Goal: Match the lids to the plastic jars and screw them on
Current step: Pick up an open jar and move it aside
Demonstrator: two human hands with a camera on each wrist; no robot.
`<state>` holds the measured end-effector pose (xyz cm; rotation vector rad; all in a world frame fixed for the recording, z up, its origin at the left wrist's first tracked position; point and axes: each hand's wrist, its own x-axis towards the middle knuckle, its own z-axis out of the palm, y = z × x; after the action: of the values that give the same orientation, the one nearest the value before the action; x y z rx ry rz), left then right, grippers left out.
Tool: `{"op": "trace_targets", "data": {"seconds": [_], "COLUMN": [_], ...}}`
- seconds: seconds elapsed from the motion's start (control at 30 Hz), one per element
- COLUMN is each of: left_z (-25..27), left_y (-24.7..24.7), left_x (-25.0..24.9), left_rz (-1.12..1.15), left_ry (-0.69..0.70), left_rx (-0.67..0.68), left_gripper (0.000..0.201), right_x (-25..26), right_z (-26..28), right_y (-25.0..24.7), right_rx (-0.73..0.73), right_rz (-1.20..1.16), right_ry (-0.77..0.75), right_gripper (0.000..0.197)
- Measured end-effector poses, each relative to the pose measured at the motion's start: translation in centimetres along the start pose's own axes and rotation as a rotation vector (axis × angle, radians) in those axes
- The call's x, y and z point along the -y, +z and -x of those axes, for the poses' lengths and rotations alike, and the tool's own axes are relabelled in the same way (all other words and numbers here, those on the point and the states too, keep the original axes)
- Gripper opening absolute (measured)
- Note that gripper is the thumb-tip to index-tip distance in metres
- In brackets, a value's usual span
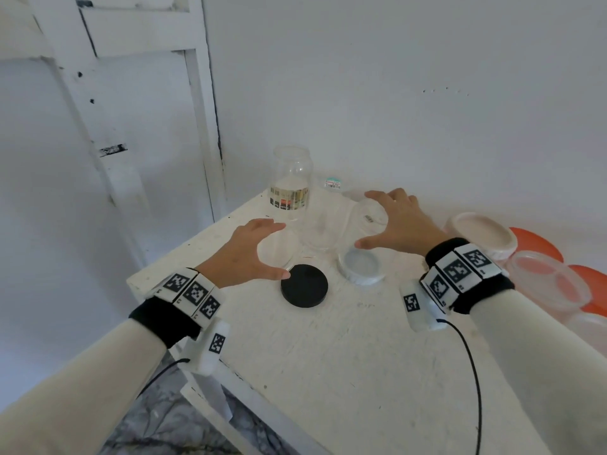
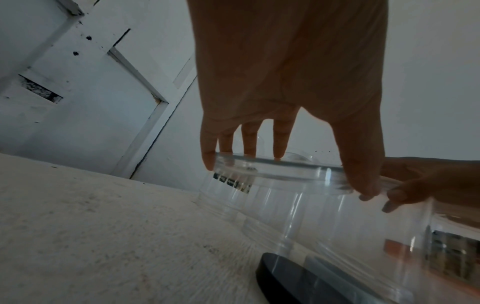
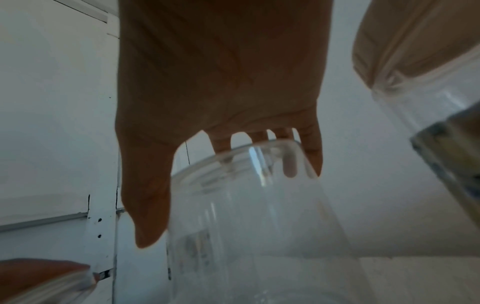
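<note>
My left hand [image 1: 279, 249] is spread over a clear lid [image 1: 274, 257] that sits on a low clear jar. In the left wrist view its fingertips [image 2: 209, 162] and thumb pinch the rim of that clear lid [image 2: 272, 171] above the jar body [image 2: 324, 222]. My right hand [image 1: 366, 218] reaches over a second open clear jar [image 1: 369, 216]. In the right wrist view its fingers hook that jar's [image 3: 259, 226] far rim and the thumb lies at the near wall. A black lid [image 1: 304, 285] and an upturned white lid [image 1: 361, 266] lie on the table [image 1: 328, 356].
A tall labelled jar [image 1: 291, 182] stands at the back by the wall, and another clear jar [image 1: 318, 233] stands between my hands. At the right are a cream-lidded jar [image 1: 481, 236], a clear lid [image 1: 545, 280] and orange lids [image 1: 535, 244]. The table's left edge is close to my left wrist.
</note>
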<state>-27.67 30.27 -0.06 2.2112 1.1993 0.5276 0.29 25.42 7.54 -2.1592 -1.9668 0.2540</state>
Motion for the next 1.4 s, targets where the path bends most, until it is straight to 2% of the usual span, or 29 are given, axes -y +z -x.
{"op": "trace_targets", "data": {"seconds": [0.3, 0.53, 0.67, 0.83, 1.07, 1.23, 1.4], "left_z": [-0.6, -1.1, -1.4, -1.3, -1.2, -1.0, -0.9], "left_y": [0.3, 0.5, 0.8, 0.9, 0.8, 0.8, 0.7], "left_x": [-1.7, -3.5, -4.5, -5.6, -6.3, -6.5, -6.8], "left_rz": [0.061, 0.173, 0.201, 0.225, 0.280, 0.326, 0.337], "left_ry": [0.045, 0.082, 0.112, 0.142, 0.163, 0.181, 0.199], "left_rx": [-0.011, 0.026, 0.023, -0.001, -0.011, -0.011, -0.009], "left_gripper": [0.089, 0.094, 0.096, 0.083, 0.079, 0.082, 0.081], "right_x": [0.6, -1.0, -1.4, -1.9, -2.0, -2.3, -2.3], "right_z": [4.0, 8.3, 10.3, 11.8, 12.2, 11.5, 11.2], "right_y": [-1.5, -1.2, -0.2, 1.2, 2.5, 3.5, 4.3], "right_rx": [0.007, -0.076, -0.096, -0.152, -0.112, -0.113, -0.132], "right_rz": [0.019, 0.034, -0.054, -0.080, -0.173, -0.200, -0.184], "right_ry": [-0.108, -0.171, -0.157, -0.154, 0.000, 0.010, 0.000], "right_gripper": [0.102, 0.100, 0.091, 0.098, 0.095, 0.115, 0.114]}}
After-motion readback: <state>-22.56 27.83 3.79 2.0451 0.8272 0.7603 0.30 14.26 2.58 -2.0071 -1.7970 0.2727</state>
